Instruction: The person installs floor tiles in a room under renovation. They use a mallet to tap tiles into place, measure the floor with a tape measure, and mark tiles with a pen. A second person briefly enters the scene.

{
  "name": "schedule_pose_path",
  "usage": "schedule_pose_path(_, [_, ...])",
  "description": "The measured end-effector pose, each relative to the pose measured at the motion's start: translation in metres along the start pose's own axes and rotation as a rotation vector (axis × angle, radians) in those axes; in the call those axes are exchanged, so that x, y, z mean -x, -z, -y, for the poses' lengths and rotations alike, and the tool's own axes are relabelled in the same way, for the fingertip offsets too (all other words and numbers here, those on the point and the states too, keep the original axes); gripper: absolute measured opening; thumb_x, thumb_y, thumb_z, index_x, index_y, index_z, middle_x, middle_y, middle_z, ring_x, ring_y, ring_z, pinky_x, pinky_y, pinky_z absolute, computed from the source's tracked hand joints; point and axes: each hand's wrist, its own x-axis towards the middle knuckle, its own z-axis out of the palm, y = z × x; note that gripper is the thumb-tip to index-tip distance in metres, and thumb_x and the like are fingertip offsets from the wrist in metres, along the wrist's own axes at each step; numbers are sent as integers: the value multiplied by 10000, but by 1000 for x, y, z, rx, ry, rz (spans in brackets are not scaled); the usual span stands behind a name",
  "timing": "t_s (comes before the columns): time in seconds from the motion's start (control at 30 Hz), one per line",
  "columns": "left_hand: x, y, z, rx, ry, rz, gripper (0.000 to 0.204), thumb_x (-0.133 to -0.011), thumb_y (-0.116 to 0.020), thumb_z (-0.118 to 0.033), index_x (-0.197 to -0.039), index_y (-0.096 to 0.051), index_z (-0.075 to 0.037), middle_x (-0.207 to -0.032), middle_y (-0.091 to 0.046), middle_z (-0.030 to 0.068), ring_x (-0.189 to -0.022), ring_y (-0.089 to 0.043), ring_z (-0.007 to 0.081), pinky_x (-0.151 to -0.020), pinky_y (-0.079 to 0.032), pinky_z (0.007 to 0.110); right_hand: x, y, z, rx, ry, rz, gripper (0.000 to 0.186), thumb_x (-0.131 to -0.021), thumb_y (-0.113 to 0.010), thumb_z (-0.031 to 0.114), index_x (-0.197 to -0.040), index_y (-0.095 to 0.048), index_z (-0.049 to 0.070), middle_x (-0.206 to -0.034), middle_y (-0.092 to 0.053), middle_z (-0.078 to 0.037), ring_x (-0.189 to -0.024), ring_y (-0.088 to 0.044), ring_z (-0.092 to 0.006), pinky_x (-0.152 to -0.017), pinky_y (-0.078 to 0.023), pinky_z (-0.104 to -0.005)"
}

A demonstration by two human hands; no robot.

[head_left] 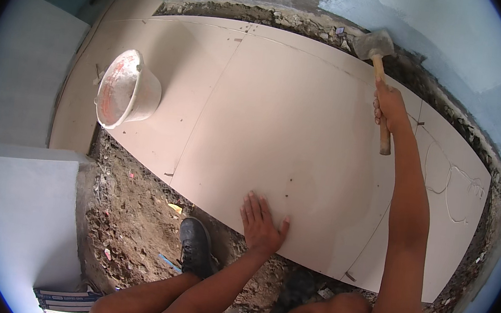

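My left hand [262, 223] lies flat, fingers spread, on the near edge of a large beige floor tile [290, 124]. My right hand [390, 106] grips the wooden handle of a rubber mallet [376, 51], raised over the tile's far right corner near the wall. The mallet's grey head points up and away from me. More beige tiles lie left [181, 65] and right [452, 194] of the big one.
A white bucket [127, 89] smeared with mortar lies tilted on the left tile. Bare rubble and dirt [130, 217] lie in front of the tiles, where my black shoe [196, 246] stands. Pale blue walls [455, 37] border the far side. Stacked boxes [65, 300] sit lower left.
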Motion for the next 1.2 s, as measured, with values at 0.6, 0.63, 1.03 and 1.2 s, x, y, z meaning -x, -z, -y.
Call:
schedule_pose_path(0.6, [-5,-5,-11,87,-81,-20,864,-890,-499,-489,-1436,-182,101,-1502,-125,323,-1413,-91,463,-1138,-72,554,-52,21,-11,80,170,-77,436,-947,-496,463,-787,-463,59,-537,-427,-8,-377,-410,-119,-364,-376,-339])
schedule_pose_path(0.63, [-4,-5,-11,85,-83,-17,866,-890,-498,-490,-1437,-178,101,-1503,-122,323,-1414,-87,463,-1139,-67,553,-54,15,-20,101,76,4,432,-948,-496,459,-786,-457,60,-537,-426,-7,-376,-408,-117,-362,-373,-336])
schedule_pose_path(1.03, [-2,-4,-7,77,-59,52,884,-894,-481,-502,-1421,-161,131,-1502,-113,323,-1419,-65,454,-1146,-41,540,-40,12,-13,8,61,-153,431,-956,-483,442,-751,-473,63,-501,-404,5,-349,-405,-137,-357,-384,-334])
schedule_pose_path(1.2, [7,2,1,26,11,48,870,-895,-487,-498,-1417,-190,132,-1496,-137,325,-1415,-88,451,-1143,-71,540,-2,39,19,240,2,52,451,-941,-507,483,-704,-446,104,-494,-390,32,-354,-393,-103,-359,-386,-293])
